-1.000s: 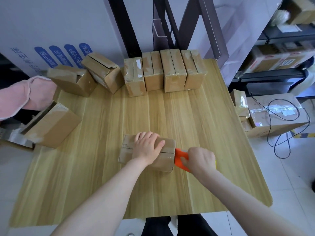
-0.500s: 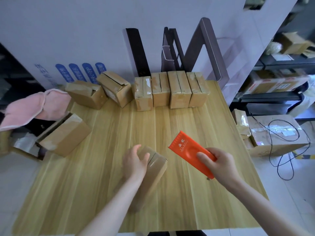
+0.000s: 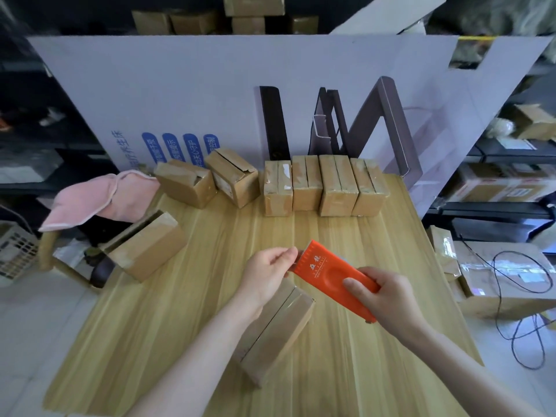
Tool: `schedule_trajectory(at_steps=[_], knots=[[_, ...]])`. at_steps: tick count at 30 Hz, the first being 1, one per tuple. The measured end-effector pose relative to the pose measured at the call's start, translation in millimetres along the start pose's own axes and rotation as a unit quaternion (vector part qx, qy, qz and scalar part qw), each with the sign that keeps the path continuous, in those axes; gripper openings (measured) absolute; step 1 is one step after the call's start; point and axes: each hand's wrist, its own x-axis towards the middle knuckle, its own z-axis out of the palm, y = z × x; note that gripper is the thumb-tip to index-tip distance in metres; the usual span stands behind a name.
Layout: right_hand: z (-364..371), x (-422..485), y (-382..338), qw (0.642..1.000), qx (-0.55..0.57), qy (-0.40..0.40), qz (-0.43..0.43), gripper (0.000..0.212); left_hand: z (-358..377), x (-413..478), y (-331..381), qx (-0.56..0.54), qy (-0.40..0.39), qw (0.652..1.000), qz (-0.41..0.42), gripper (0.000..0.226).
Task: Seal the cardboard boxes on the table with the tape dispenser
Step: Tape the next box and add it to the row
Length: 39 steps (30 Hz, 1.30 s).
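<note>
- The pale wooden table lies bare across its middle, between the hands and the far edge.
- A row of four taped brown cardboard boxes blocks the far edge.
- Two tilted open-flapped cardboard boxes and another brown box crowd the left side.
- A long brown cardboard box lies under the left forearm.

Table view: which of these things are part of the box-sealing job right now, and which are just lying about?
In the job:
- orange tape dispenser, held in right hand
- left hand, pinching at the dispenser's front end
- near box, under the hands
- row of four boxes at the back
- three loose boxes at left

Lying about:
- pink cloth
- floor cartons and black cable
</note>
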Motion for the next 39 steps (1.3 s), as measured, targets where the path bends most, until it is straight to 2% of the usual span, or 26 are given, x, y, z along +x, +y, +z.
schedule_trajectory(at_steps=[3,5,10,15,18,20,26,29,34,39], knots=[[0,0,-6,0.999,0.042,-0.017,-0.006,0.016,-8,6,4,-0.089,-0.011,0.993,-0.074,0.025],[0,1,-10,0.999,0.046,-0.023,-0.004,0.016,-12,11,5,-0.102,-0.009,0.988,-0.113,0.015],[5,7,-28,0.999,0.021,-0.035,0.006,0.015,-16,36,3,-0.013,0.074,0.992,-0.104,0.004],[16,17,-38,0.997,-0.072,-0.025,0.023,0.034,-10,66,-7,0.084,0.128,0.983,-0.097,0.024],[20,21,-36,0.995,-0.089,-0.026,0.039,0.037,-5,79,-14,0.154,0.121,0.976,-0.097,0.028],[17,22,-27,0.996,-0.054,-0.036,0.056,0.035,-3,87,-17,0.174,0.112,0.973,-0.097,0.031],[-37,-4,29,0.991,-0.047,-0.036,0.117,0.022,-31,100,-33,0.194,0.164,0.958,-0.131,0.034],[-54,-23,56,0.984,-0.08,-0.038,0.155,0.021,-36,100,-57,0.204,0.176,0.95,-0.158,0.031],[-34,-31,71,0.97,-0.158,-0.067,0.174,0.027,-27,100,-93,0.239,0.147,0.947,-0.158,0.019],[-13,-22,78,0.948,-0.239,-0.078,0.194,0.034,-29,114,-115,0.263,0.134,0.941,-0.168,0.025]])
